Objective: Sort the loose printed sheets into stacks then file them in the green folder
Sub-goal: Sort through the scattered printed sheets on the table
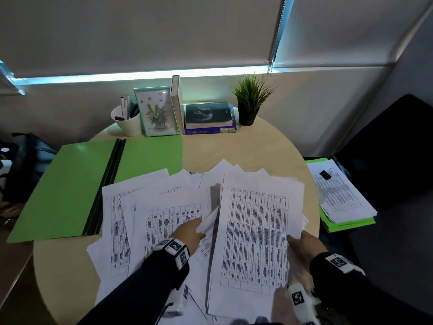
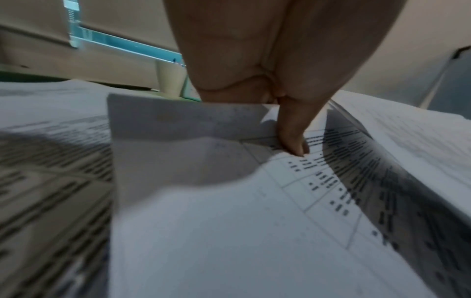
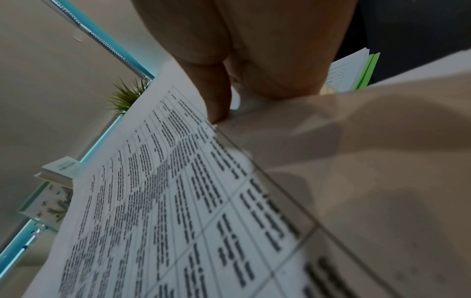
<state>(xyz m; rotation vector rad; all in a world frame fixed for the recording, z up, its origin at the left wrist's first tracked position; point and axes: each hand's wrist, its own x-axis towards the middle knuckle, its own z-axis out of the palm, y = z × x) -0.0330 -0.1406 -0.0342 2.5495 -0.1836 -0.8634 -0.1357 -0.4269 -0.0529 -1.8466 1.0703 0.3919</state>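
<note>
Loose printed sheets (image 1: 161, 221) with tables lie spread over the near half of the round table. My right hand (image 1: 302, 242) holds a stack of sheets (image 1: 255, 240) by its right edge, thumb on top (image 3: 216, 104), lifted a little off the pile. My left hand (image 1: 192, 233) pinches the corner of one sheet (image 2: 193, 141) in the middle of the pile, with that corner curled up. The green folder (image 1: 70, 186) lies open at the left of the table, its dark spine (image 1: 105, 186) up the middle, and holds nothing.
At the back stand a white pen cup (image 1: 125, 121), a framed picture (image 1: 158, 111), books (image 1: 208, 118) and a potted plant (image 1: 250, 102). To the right, off the table, clipped papers on green folders (image 1: 339, 195) lie on a dark seat. A bag (image 1: 25, 165) sits at left.
</note>
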